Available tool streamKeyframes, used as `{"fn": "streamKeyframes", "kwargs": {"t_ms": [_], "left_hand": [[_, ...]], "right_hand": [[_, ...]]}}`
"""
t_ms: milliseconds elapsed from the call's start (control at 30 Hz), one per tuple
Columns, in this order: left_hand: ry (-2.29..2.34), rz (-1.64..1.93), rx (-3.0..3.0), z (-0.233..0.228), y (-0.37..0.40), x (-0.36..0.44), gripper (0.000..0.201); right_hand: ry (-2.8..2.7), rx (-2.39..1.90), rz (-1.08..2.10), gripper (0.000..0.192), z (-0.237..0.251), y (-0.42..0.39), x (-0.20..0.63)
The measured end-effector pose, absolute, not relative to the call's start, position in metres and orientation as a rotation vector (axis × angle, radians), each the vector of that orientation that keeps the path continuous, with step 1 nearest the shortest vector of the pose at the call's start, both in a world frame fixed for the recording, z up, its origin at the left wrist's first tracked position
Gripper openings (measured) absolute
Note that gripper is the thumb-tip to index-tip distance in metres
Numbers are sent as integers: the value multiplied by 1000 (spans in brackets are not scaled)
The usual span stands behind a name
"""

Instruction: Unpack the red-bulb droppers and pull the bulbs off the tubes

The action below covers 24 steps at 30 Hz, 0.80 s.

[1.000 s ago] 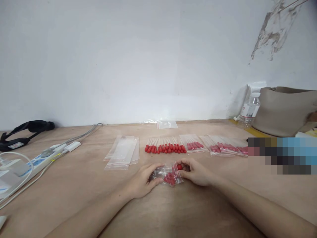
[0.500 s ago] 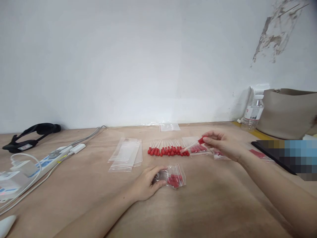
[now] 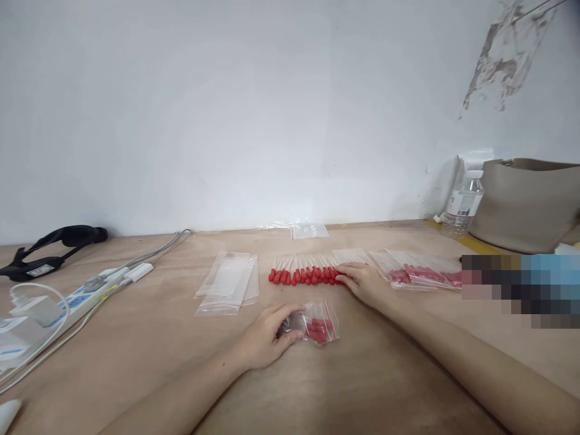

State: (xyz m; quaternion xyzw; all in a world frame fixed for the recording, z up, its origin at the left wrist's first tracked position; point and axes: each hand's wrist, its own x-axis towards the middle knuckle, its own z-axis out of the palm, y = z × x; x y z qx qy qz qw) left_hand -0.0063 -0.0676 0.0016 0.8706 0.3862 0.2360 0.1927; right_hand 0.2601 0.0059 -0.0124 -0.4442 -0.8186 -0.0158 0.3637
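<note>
Bagging of red-headed sticks, judged part done: some bagged, a loose row outstanding. Hands, two: left hand [image 3: 269, 338], half curled, thumb and fingers around one end of a clear zip bag [image 3: 322, 320] on the table [image 3: 149, 344]; right hand [image 3: 367, 285], lightly bent, fingertips at the right end of the row, whether gripping a stick cannot be told. Held bag, one: several red heads within, exact number unclear through the film. Loose sticks [image 3: 304, 277], one row beyond the held bag, heads toward the person: over a dozen, overlapping, no firm count. Filled bags [image 3: 419, 275], at least two, overlapping, right of the right hand. Partly hidden bag [image 3: 350, 256], one, behind that hand, contents largely covered. Flat bags [image 3: 226, 278], at least three, overlapped left of the row, apparently unfilled. Bag by the wall [image 3: 310, 231], one, lying flat. Bottle [image 3: 464, 202], one; power strip [image 3: 77, 299], one.
</note>
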Motion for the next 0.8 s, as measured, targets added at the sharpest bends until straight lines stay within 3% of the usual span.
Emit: {"fn": "streamKeyframes", "kwargs": {"t_ms": [200, 533, 800], "left_hand": [[1101, 617, 2442, -2, -66, -9, 46], [1152, 667, 2497, 1, -69, -3, 42], [1172, 736, 2464, -4, -66, 0, 39]], "right_hand": [[-1910, -1158, 8, 23, 2, -15, 261], [-2067, -1065, 538, 12, -6, -60, 233], [-2168, -1157, 594, 24, -3, -61, 222]]}}
